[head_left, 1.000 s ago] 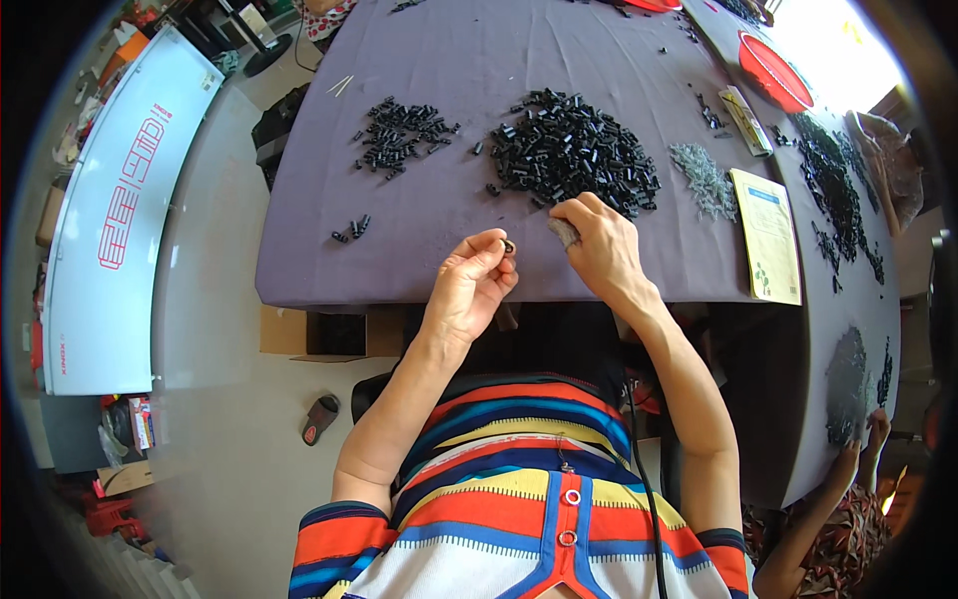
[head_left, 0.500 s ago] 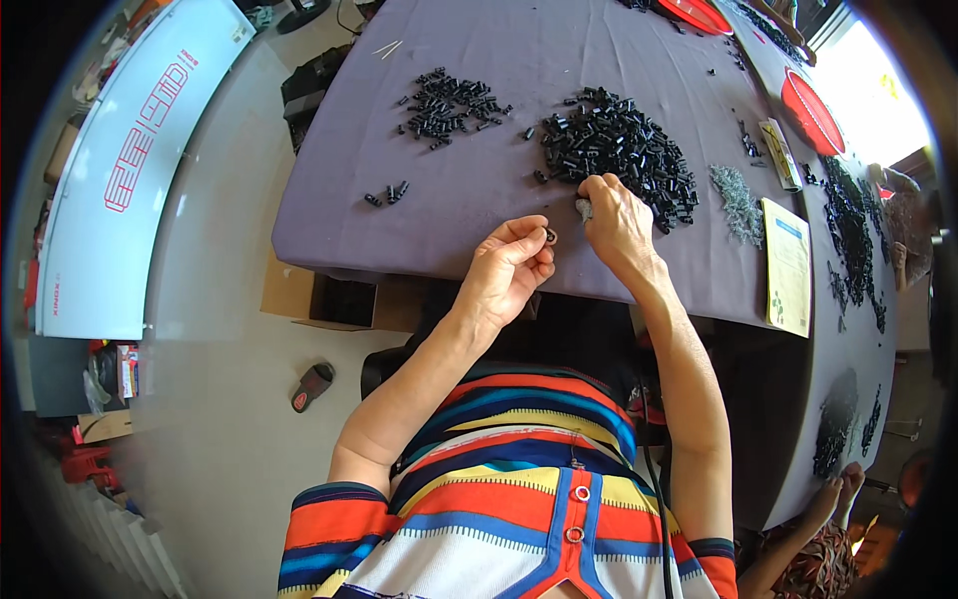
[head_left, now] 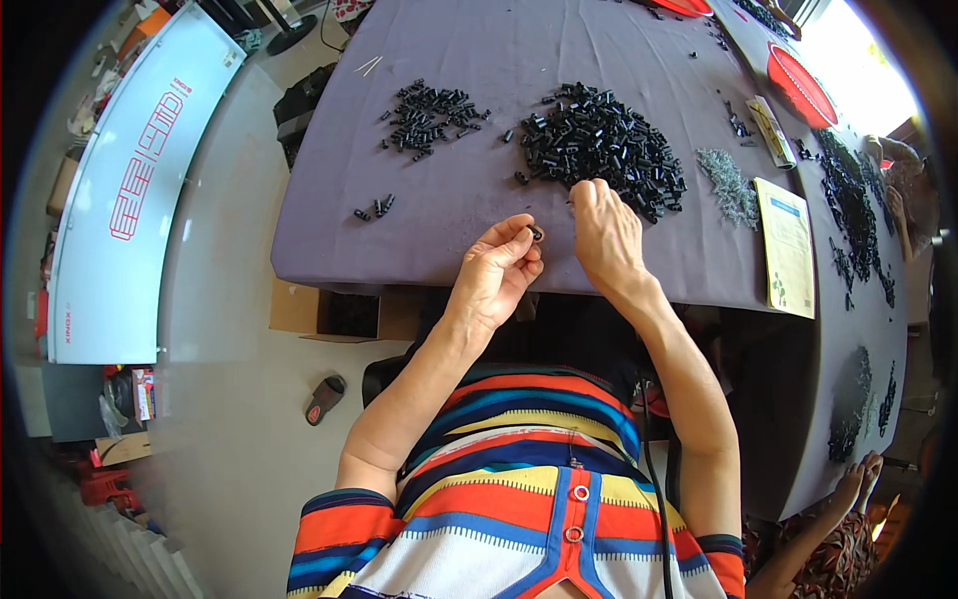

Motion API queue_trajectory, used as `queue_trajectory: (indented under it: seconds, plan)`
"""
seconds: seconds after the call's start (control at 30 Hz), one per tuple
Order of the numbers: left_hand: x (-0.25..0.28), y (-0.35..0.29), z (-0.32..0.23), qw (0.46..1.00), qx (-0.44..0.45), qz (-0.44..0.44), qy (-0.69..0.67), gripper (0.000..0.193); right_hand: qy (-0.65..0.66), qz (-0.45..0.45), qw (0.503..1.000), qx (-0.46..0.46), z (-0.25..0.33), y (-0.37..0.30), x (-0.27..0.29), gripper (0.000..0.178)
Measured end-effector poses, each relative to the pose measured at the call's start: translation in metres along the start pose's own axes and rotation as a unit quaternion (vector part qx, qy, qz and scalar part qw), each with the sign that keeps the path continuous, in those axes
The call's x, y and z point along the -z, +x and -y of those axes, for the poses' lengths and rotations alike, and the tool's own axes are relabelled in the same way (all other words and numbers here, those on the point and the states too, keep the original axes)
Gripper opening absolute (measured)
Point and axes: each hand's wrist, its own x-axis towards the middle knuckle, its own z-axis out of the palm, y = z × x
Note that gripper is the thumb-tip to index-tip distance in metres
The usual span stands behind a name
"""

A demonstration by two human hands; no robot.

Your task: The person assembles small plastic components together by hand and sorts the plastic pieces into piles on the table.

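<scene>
Close to the table's near edge, my left hand (head_left: 496,275) pinches a small black cylindrical piece (head_left: 537,233) between thumb and fingertips, its round open end showing. Just to its right, my right hand (head_left: 607,238) has its fingers drawn together, back of the hand up. What those fingers hold, if anything, is hidden beneath them. Beyond the right hand lies a big heap of black cylindrical pieces (head_left: 599,140), with a smaller heap of like pieces (head_left: 431,118) to its left. A few loose black pieces (head_left: 377,208) lie left of my left hand.
A pile of small clear pieces (head_left: 728,187) lies on the purple tablecloth (head_left: 399,250), beside a yellow booklet (head_left: 784,245) and a narrow box (head_left: 770,132). Red baskets (head_left: 801,88) stand farther right. Another person's hands (head_left: 860,481) rest at the lower right table edge.
The view has shifted slightly. A greyish clear bit seen at my right fingertips before is now out of sight. My left hand keeps its grip on the black piece.
</scene>
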Motion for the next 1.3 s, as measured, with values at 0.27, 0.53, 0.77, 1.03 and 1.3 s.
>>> queue_trajectory:
  seconds: [0.27,0.53,0.77,1.03,1.3]
  plan:
    - [-0.028,-0.004,0.009,0.999,0.004,0.035,-0.009,0.017,0.478,0.048,0.868,-0.131,0.010,-0.044,0.048,0.013]
    - [-0.047,-0.006,0.025,0.993,-0.047,0.100,0.047,0.018,0.555,-0.035,0.813,-0.173,0.008,-0.057,0.055,0.019]
    - [-0.057,-0.008,0.033,0.991,-0.092,0.067,0.074,0.017,0.530,-0.070,0.833,-0.143,0.004,-0.061,0.053,0.014]
    - [-0.063,-0.014,0.036,0.987,-0.111,0.068,0.099,0.019,0.595,-0.063,0.784,-0.167,0.003,-0.062,0.059,0.014]
    - [-0.066,-0.014,0.035,0.978,-0.141,0.090,0.122,0.017,0.614,-0.057,0.767,-0.180,0.002,-0.063,0.060,0.014]
